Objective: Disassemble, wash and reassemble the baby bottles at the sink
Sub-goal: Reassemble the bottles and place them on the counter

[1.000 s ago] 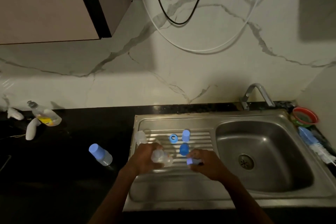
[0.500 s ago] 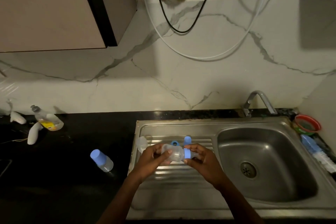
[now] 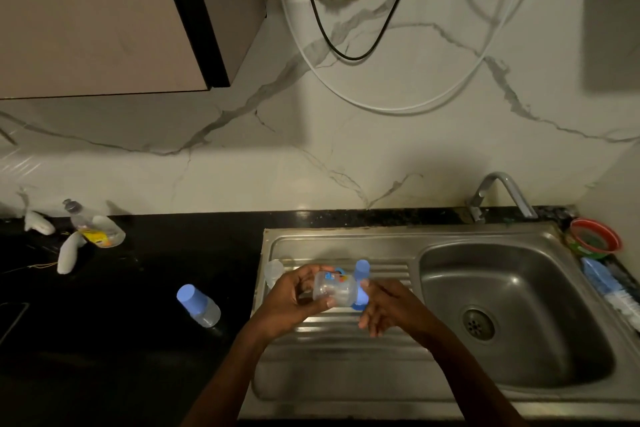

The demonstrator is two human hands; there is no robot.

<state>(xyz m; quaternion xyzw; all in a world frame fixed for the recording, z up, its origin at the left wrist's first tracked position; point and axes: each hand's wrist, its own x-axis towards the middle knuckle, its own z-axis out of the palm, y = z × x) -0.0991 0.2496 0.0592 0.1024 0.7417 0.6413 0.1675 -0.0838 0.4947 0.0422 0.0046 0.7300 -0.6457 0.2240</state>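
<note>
- Head view: above the ribbed drainboard [image 3: 346, 333] of a steel sink [image 3: 512, 315], a person holds a clear baby bottle [image 3: 334, 289] on its side between both hands.
- The left hand [image 3: 294, 302] curls around the bottle's base end, thumb on the near side.
- The right hand [image 3: 384, 305] meets the blue collar [image 3: 360, 298] at the bottle's other end; whether its loosely bent fingers pinch the collar cannot be told.
- Behind the hands, a blue cap [image 3: 362, 268] stands on the drainboard, and a clear piece [image 3: 273, 270] sits near its left edge.
- A second bottle with a blue cover [image 3: 198, 305] lies on the dark counter [image 3: 138, 322], left of the sink.
- A bottle brush [image 3: 609, 291] lies along the sink's right rim.
</note>
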